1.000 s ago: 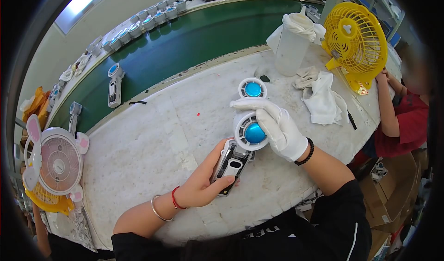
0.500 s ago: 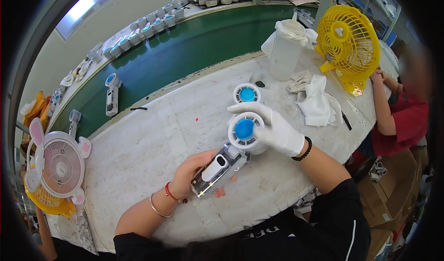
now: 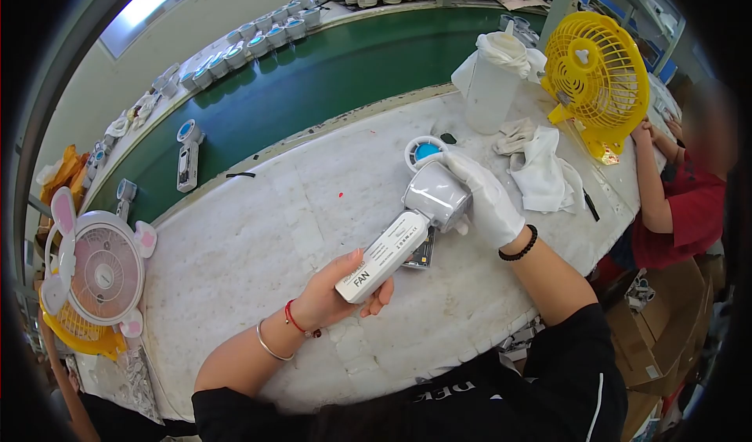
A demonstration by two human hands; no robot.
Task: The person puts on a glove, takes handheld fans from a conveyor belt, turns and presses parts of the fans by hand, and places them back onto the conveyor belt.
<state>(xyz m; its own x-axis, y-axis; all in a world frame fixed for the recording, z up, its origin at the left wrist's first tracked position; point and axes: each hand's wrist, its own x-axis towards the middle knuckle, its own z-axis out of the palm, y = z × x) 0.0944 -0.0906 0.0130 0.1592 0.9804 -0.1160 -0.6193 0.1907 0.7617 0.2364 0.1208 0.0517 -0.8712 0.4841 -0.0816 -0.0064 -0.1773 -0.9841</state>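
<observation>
A handheld fan [image 3: 388,254] with a grey-white head and a handle labelled "FAN" is held tilted above the white table. My bare left hand [image 3: 333,289] grips the lower end of its handle. My right hand [image 3: 489,199], in a white glove, is closed round the right side of the fan head; some of its fingers are hidden behind it. Another fan with a blue centre [image 3: 427,151] lies on the table just beyond the held one, partly covered by it and my right hand. A dark handle part shows beneath the held fan.
A yellow fan [image 3: 599,82], a white bottle [image 3: 489,90] and white cloths [image 3: 548,172] stand or lie at the right. A co-worker [image 3: 681,199] is beyond. A rabbit-eared fan [image 3: 102,274] is at left. Fans ride the green belt [image 3: 329,74].
The held fan has been turned over, so its labelled back now shows instead of the blue centre and button side. Both hands have shifted their hold on it.
</observation>
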